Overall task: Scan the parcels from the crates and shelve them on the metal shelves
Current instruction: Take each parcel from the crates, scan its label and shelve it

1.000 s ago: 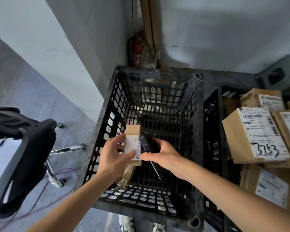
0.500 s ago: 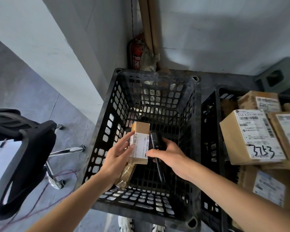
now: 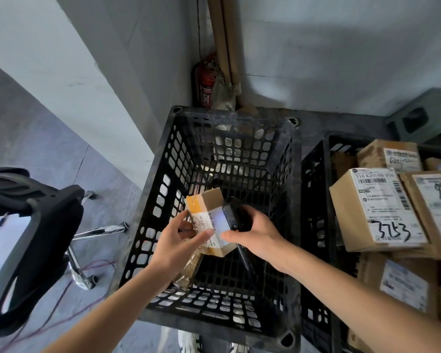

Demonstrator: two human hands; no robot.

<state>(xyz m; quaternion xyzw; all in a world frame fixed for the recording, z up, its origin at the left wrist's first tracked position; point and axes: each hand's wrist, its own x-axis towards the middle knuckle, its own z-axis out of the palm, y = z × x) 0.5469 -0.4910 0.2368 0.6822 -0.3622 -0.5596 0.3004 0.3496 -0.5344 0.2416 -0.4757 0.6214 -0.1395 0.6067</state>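
Note:
My left hand (image 3: 181, 242) grips a small brown cardboard parcel (image 3: 209, 203) with a white label, held over the black plastic crate (image 3: 285, 200). A second, tape-wrapped parcel (image 3: 189, 270) hangs below the same hand. My right hand (image 3: 255, 233) grips a black handheld scanner (image 3: 231, 216) pressed close against the parcel's label, where a bluish light falls. The crate's floor shows bare under my hands. A second black crate (image 3: 313, 189) to the right is full of labelled cardboard parcels, the top one (image 3: 374, 210) marked 3753.
A black office chair (image 3: 36, 240) with chrome legs stands at the left over red cables on the grey floor. A red fire extinguisher (image 3: 206, 84) and cardboard tubes (image 3: 225, 39) lean in the wall corner behind the crate. A dark green crate (image 3: 423, 115) sits at far right.
The left hand has tilted the small parcel so its label faces the scanner. The right hand has brought the scanner up against the label, and scanner light now shows on it.

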